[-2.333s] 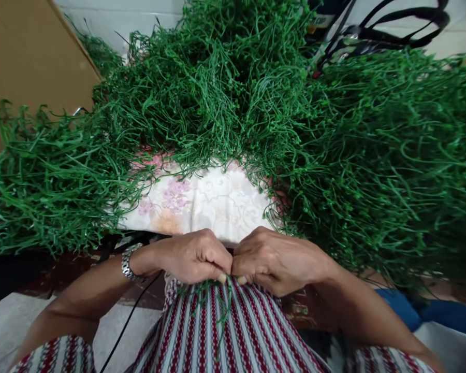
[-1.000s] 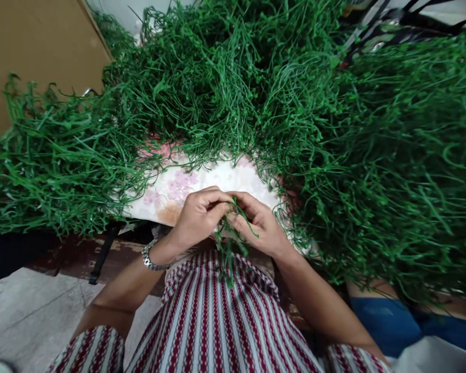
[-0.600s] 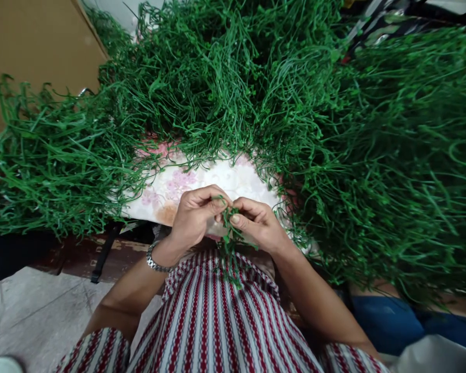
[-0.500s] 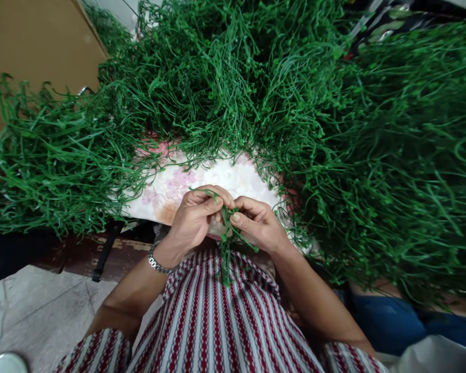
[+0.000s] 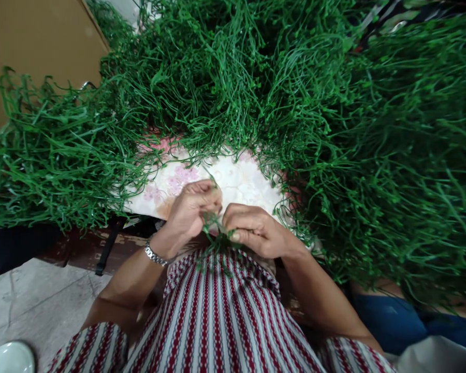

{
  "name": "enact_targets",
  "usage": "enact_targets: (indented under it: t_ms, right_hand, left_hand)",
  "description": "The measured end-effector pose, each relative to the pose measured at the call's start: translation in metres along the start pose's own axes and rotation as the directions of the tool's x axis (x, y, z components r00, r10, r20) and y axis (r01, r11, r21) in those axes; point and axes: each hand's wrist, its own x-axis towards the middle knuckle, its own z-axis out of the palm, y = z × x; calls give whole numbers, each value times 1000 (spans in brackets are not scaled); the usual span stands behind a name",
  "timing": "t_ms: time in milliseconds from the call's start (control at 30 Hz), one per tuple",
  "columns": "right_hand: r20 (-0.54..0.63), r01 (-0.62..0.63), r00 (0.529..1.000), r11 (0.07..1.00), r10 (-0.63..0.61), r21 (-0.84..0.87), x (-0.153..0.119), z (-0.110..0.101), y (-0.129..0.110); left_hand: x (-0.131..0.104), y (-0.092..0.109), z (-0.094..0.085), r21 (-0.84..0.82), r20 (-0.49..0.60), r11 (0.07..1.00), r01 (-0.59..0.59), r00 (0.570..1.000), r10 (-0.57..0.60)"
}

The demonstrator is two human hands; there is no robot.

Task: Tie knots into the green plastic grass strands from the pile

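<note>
My left hand (image 5: 188, 212), with a metal-band watch on the wrist, is closed in a pinch on thin green plant stems (image 5: 212, 224) that look like plastic. A small apart from it, my right hand (image 5: 262, 232) also pinches part of these stems between thumb and curled fingers. The held stems are blurred and hang down over the striped clothing at my waist. Both hands are just above the near edge of a white flowered cloth (image 5: 243, 181). Around the cloth lies a large heap of similar green stems (image 5: 233, 88).
More stems are piled at the left (image 5: 62, 166) and right (image 5: 404, 171). A tan board (image 5: 39, 46) stands at the far left. Below the worn wooden edge (image 5: 77, 254) are floor tiles and a pale round dish (image 5: 10, 358). Someone's blue-clad leg (image 5: 388, 316) is at the right.
My hands have drawn slightly apart, the left one moving left and the right one a little down. The held stems have spread out and blurred between them.
</note>
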Motion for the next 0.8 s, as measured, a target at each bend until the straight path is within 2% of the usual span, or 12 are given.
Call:
enact_targets:
  t_ms: [67, 200, 333, 400, 533, 600, 700, 800]
  right_hand:
    - [-60, 3, 998, 998, -6, -56, -5, -3, -1]
    - [-346, -146, 937, 955, 50, -257, -13, -12, -3]
    - [-508, -237, 853, 956, 121, -171, -12, -14, -8]
    - [-503, -257, 850, 957, 156, -137, -8, -11, -11]
    - [-381, -292, 903, 935, 200, -202, 5, -2, -15]
    - [-342, -299, 912, 939, 229, -168, 10, 4, -12]
    - [-363, -287, 895, 958, 259, -23, 14, 13, -3]
    - [-406, -242, 873, 962, 272, 124, 15, 20, 6]
  left_hand:
    - [1, 4, -5, 6, -29, 997, -79, 996, 79]
    - [3, 8, -8, 92, -2, 985, -143, 990, 143]
    - [10, 6, 0, 102, -9, 976, -194, 981, 196]
    - [13, 5, 5, 113, 1, 969, -219, 975, 220]
    - [15, 3, 12, 95, -1, 956, -278, 960, 280]
    - [14, 1, 13, 101, -22, 946, -307, 950, 310]
    - [13, 0, 15, 120, -51, 940, -320, 944, 327]
    - [11, 0, 17, 104, -65, 955, -279, 956, 286]
